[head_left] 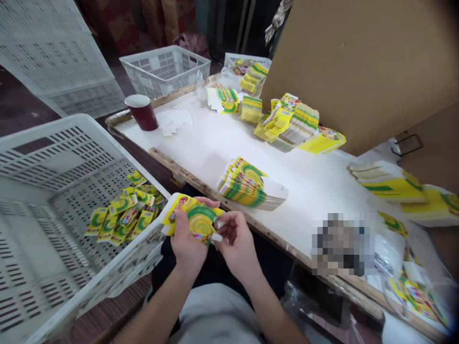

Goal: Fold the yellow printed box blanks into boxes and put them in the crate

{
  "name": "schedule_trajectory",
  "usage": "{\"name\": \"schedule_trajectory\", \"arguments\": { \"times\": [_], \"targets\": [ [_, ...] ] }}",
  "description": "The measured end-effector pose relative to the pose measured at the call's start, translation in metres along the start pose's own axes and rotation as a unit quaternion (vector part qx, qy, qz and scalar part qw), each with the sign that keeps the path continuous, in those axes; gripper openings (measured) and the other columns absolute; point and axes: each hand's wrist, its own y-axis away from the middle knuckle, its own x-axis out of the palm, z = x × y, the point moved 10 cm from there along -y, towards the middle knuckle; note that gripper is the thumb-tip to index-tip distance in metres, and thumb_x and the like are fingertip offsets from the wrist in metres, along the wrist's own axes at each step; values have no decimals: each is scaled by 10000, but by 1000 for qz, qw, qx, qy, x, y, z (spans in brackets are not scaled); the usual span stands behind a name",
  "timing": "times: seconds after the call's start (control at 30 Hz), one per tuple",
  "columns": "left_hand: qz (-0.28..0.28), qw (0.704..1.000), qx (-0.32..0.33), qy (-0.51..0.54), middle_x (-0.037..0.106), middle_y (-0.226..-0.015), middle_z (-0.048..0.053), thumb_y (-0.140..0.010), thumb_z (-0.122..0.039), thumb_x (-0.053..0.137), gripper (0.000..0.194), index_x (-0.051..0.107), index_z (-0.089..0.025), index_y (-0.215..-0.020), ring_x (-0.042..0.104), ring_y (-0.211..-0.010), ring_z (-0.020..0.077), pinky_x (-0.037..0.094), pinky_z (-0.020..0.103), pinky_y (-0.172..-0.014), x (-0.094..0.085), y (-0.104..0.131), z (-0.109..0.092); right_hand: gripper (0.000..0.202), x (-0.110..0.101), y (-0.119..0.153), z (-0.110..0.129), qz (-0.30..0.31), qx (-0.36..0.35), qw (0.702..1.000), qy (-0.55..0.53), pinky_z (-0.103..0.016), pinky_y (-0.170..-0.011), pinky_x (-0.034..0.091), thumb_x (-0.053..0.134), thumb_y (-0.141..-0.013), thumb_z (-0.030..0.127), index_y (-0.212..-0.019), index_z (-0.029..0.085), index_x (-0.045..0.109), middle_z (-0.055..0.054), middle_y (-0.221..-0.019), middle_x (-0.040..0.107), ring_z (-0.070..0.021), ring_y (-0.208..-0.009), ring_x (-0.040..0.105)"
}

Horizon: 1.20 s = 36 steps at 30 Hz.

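Note:
My left hand [188,241] is closed around a yellow and green printed cardboard box [201,222], thumb on its front and fingers behind. At the box's right end, the fingers of my right hand [234,236] pinch a small white end flap. The box is held tilted above my lap, just in front of the table edge. Close beyond it a stack of flattened boxes [247,184] of the same print leans on the white table. Finished-looking small boxes [124,217] lie in a heap inside the white plastic crate [75,126] on the left.
On the white tabletop [201,143] are a dark red cup [142,112], paper scraps [175,120] and more carton stacks [287,119]. A big brown cardboard panel [351,62] stands at the right. Another crate [165,67] sits behind; stacked crates [53,48] rise at the far left.

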Motion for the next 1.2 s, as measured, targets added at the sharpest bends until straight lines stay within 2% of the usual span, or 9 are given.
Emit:
{"name": "schedule_trajectory", "arguments": {
  "times": [0.23,0.47,0.57,0.63,0.7,0.83,1.0,1.1,1.2],
  "targets": [
    [-41,998,14,-53,656,-687,50,-793,-624,462,480,638,-178,-792,661,-737,218,545,319,-648,-9,-3,3,270,0,4,1,8,13,997,74,-204,-482,387,638,-617,112,-778,221,450,63,-659,513,-87,-530,462],
    [-23,996,0,-90,666,-702,77,-670,-753,488,606,618,-171,-778,664,-739,247,543,315,-573,-5,-4,9,335,2,6,4,19,-21,999,26,-255,-641,479,649,-648,147,-924,229,478,2,-836,580,-129,-710,562],
    [-29,998,0,-58,651,-700,53,-710,-683,524,518,605,-177,-787,659,-713,217,538,295,-575,-4,-6,6,337,1,15,12,-1,-75,991,115,-271,-648,481,594,-682,105,-973,240,489,-7,-847,598,-147,-724,574],
    [-22,999,-27,-18,638,-697,38,-745,-645,519,475,593,-180,-811,651,-696,197,534,292,-584,-1,-6,11,316,-1,23,24,-34,-140,965,217,-308,-701,474,551,-702,79,-967,248,519,-20,-867,603,-174,-775,576],
    [-16,998,-56,7,621,-691,27,-753,-637,517,465,580,-183,-832,639,-676,184,529,293,-585,1,-4,19,300,-1,26,29,-49,-160,951,258,-318,-713,467,544,-704,80,-950,250,531,-21,-861,591,-183,-785,570],
    [-7,999,-47,-3,556,-676,-7,-730,-611,569,421,541,-200,-815,601,-652,155,512,270,-586,2,0,21,323,0,19,17,-8,-83,989,122,-252,-610,466,582,-716,134,-996,237,459,18,-781,537,-139,-678,548],
    [-29,997,-35,-57,486,-668,-23,-690,-671,565,489,511,-195,-792,553,-640,131,487,239,-594,-14,-1,22,385,14,17,10,82,-77,985,130,-256,-667,459,565,-736,101,-1090,221,475,-10,-884,581,-140,-759,557],
    [8,993,-55,-101,567,-796,17,-655,-722,548,609,556,-182,-937,558,-692,142,486,250,-624,-16,-2,31,374,-2,8,3,42,-51,995,71,-235,-611,452,627,-705,132,-1037,220,478,21,-802,566,-126,-687,546],
    [58,989,-31,-131,608,-855,13,-719,-578,617,478,586,-201,-1013,562,-722,126,478,229,-654,-10,-4,30,274,-18,0,5,-13,-61,997,38,-230,-607,458,616,-726,155,-976,210,516,18,-782,581,-124,-683,558]
  ]
}}
